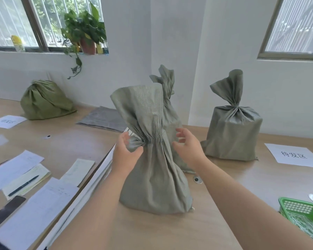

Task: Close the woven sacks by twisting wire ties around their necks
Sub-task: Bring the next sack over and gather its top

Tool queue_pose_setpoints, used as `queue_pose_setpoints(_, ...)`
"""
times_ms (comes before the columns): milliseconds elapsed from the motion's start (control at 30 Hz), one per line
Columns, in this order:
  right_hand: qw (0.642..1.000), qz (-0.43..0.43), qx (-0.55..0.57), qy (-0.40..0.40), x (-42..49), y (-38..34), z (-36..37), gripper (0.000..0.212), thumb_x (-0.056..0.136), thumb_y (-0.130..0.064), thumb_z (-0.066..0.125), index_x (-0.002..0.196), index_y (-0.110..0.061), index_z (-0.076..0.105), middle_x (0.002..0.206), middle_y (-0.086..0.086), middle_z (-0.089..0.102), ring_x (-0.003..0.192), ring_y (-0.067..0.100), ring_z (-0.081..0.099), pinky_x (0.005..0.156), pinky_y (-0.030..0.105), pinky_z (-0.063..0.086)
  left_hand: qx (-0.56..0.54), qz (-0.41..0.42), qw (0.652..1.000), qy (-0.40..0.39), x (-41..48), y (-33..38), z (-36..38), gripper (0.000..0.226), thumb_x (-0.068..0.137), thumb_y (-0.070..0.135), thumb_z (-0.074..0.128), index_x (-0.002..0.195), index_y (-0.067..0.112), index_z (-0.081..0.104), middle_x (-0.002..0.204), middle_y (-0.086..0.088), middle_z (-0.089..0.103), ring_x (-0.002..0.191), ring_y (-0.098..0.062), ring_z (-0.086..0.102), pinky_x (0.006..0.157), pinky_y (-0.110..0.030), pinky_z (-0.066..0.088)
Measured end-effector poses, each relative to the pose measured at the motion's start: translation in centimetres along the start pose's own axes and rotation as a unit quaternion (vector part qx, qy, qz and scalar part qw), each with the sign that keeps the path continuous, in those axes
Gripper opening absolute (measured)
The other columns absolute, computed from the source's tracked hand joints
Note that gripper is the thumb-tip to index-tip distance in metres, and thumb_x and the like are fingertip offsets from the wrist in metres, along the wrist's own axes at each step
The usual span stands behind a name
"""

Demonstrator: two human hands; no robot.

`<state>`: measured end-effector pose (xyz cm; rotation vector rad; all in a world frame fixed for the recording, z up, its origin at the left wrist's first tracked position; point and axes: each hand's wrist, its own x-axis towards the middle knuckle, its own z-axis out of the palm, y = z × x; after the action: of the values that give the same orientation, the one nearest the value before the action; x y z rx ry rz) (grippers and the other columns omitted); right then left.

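Note:
A grey-green woven sack [152, 177] stands upright on the wooden table in front of me, its neck gathered into tight pleats. My left hand [126, 152] touches the left side of that neck with thumb and fingers around a fold. My right hand [186, 145] hovers just right of the neck, fingers spread and curled, holding nothing. I cannot make out a wire tie on this neck. Right behind it stands a second sack [167, 98] with a cinched neck. A third, tied sack [231, 130] stands at the right. A green basket [304, 213] with wire ties sits at the lower right.
A greener sack [45, 101] lies at the far left by the wall. Papers, a notebook with a pen [23, 185] and a dark flat object cover the left table. A grey folded sack [103, 119] lies behind. A white label sheet [294, 156] lies at the right.

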<state>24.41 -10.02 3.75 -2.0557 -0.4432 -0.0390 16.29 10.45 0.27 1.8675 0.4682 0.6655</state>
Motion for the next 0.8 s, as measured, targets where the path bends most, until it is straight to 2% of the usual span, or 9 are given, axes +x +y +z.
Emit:
queue_pose_setpoints(100,1.000,0.006,-0.001,-0.020,1.4,-1.1,1.2,0.055,0.092,-0.019,0.062,0.144,-0.024,0.044,0.129,-0.001,0.057,0.112,0.017,0.057,0.094,0.032,0.047,0.003,-0.002,0.999,-0.049,1.4,0.5,-0.1,0.076,0.083,0.015,0.080,0.147,0.022,0.040,0.132,0.010,0.053,0.118,-0.007,0.052,0.089,-0.017,0.039)
queue_pose_setpoints(200,0.999,0.019,0.003,-0.037,2.5,-1.8,2.5,0.062,0.092,-0.021,0.063,0.149,-0.025,0.037,0.136,0.002,0.054,0.121,0.021,0.055,0.093,0.030,0.045,0.007,0.002,0.997,-0.071,2.8,0.8,0.1,0.068,0.080,0.016,0.082,0.138,0.022,0.047,0.121,0.011,0.060,0.108,-0.006,0.058,0.076,-0.009,0.039)
queue_pose_setpoints(333,0.997,0.034,-0.008,-0.062,3.8,-1.8,3.9,0.077,0.091,-0.027,0.066,0.155,-0.026,0.023,0.147,0.004,0.047,0.133,0.024,0.048,0.104,0.036,0.043,-0.017,-0.015,0.997,-0.077,4.2,1.2,0.5,0.054,0.080,0.016,0.083,0.125,0.017,0.052,0.104,0.019,0.061,0.102,-0.005,0.060,0.082,-0.019,0.042)
queue_pose_setpoints(433,0.995,0.047,0.004,-0.090,4.2,-1.7,4.4,0.081,0.091,-0.027,0.067,0.156,-0.026,0.019,0.142,0.004,0.050,0.127,0.023,0.052,0.097,0.030,0.043,-0.014,-0.021,0.996,-0.090,4.7,1.0,0.8,0.044,0.081,0.016,0.082,0.115,0.022,0.055,0.103,0.016,0.065,0.102,-0.004,0.063,0.089,-0.027,0.046)
queue_pose_setpoints(533,0.996,0.043,-0.002,-0.082,4.3,-1.6,4.9,0.065,0.089,-0.026,0.068,0.146,-0.023,0.036,0.118,0.003,0.060,0.105,0.022,0.061,0.086,0.032,0.050,0.003,-0.020,0.994,-0.104,5.0,0.5,0.6,0.029,0.078,0.027,0.079,0.103,0.027,0.065,0.101,0.007,0.074,0.099,-0.010,0.069,0.093,-0.038,0.055)
queue_pose_setpoints(633,0.997,0.027,-0.002,-0.069,4.1,-1.5,5.3,0.026,0.087,-0.021,0.068,0.109,-0.018,0.056,0.092,-0.003,0.062,0.089,0.021,0.061,0.073,0.030,0.049,0.012,-0.023,0.992,-0.120,4.8,0.5,0.1,0.027,0.074,0.040,0.068,0.096,0.026,0.073,0.092,0.007,0.077,0.091,-0.011,0.072,0.091,-0.044,0.057)
queue_pose_setpoints(700,0.997,0.022,0.023,-0.067,3.8,-1.4,5.5,0.019,0.085,-0.021,0.068,0.102,-0.018,0.060,0.092,-0.003,0.067,0.091,0.020,0.065,0.078,0.035,0.054,0.009,-0.020,0.991,-0.132,4.4,1.0,-0.2,0.021,0.080,0.038,0.066,0.093,0.023,0.073,0.089,0.005,0.077,0.089,-0.013,0.072,0.088,-0.042,0.058)
queue_pose_setpoints(800,0.997,0.019,0.065,-0.043,2.9,-1.3,5.3,0.018,0.084,-0.020,0.068,0.101,-0.019,0.064,0.095,-0.001,0.072,0.092,0.018,0.069,0.082,0.039,0.057,0.002,-0.001,0.990,-0.139,3.7,1.5,-0.4,0.026,0.088,0.031,0.060,0.098,0.008,0.066,0.090,-0.011,0.072,0.083,-0.019,0.065,0.080,-0.039,0.051)
